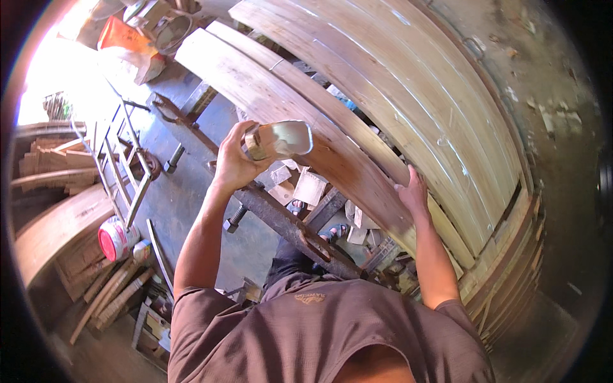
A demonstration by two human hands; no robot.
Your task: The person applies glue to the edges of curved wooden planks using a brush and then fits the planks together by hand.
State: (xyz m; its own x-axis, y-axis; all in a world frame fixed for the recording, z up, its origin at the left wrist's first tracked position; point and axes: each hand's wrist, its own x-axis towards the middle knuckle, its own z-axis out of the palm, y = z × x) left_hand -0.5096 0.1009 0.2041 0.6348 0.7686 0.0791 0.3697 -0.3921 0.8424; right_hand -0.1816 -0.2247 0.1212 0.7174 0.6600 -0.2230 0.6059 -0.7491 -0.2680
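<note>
— Workshop floor (191, 204), grey and dusty, fills the space below; what can't you make out?

— Quite a bit. Glare at the far left washes out everything near the doorway. The person's own shirt (319, 332) covers the near middle, so only sandalled feet (335, 231) show between the timber and the rusty steel bar clamp (281, 220). Paper or wood scraps around the feet are too jumbled to tell apart.

— And the hands?

— The left hand (233, 159) is raised and closed around a small pale tool with a brass-coloured end (278, 140); whether it is a scraper, a trowel or a cut container I cannot tell. Its pale part juts right, just above the near edge of the long wooden plank (306, 127); I cannot tell whether it touches.

— The right hand?

— The right hand (414, 195) lies open, fingers together, pressed on the near edge of the same plank, well to the right of the tool. Beyond it sits a wide panel of glued boards (421, 89).

— Any packages?

— An orange bag (121, 37) stands far left beside a pale sack (137, 64). Near left, a round can with a red and white label (115, 239) lies on its side by a smaller tin (142, 250) and loose wooden strips (118, 293); the labels' print is too small to make out.
</note>
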